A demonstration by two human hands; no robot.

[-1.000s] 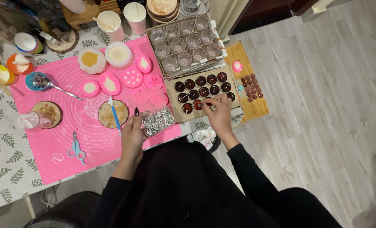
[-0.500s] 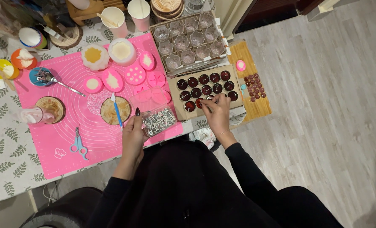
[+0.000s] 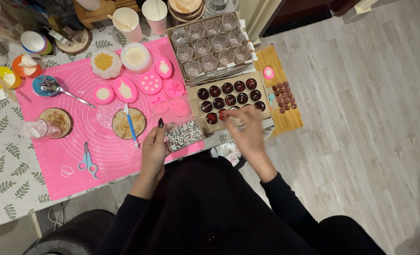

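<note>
A: Grey wood-plank floor on the right, table under a leaf-print cloth (image 3: 2,160) on the left. Biggest item is the pink silicone mat (image 3: 73,156), smooth, printed with circles.

B: Next down?

A: Cardboard tray of clear, flower-shaped glass cups (image 3: 210,47), then the tray of dark red filled cups (image 3: 229,97) just below it, glossy tops. The right hand (image 3: 245,132) hovers over that tray's near row, blurred, fingers bunched; cannot tell if it pinches anything.

B: Left hand?

A: The left hand (image 3: 154,148) rests on the mat's near edge, fingers curled loosely, holding nothing that I can see, touching the clear box of small silver pieces (image 3: 184,134), which sits between the two hands.

B: Tips on technique?

A: My judgement: steady the box with the left hand, come straight down on one cup, and avoid smearing the glossy surface or brushing neighbouring cups.

B: Smaller things?

A: Round wooden coaster with a blue-handled tool (image 3: 130,123) lying across it, pink moulds (image 3: 149,83), blue scissors (image 3: 87,161).
</note>
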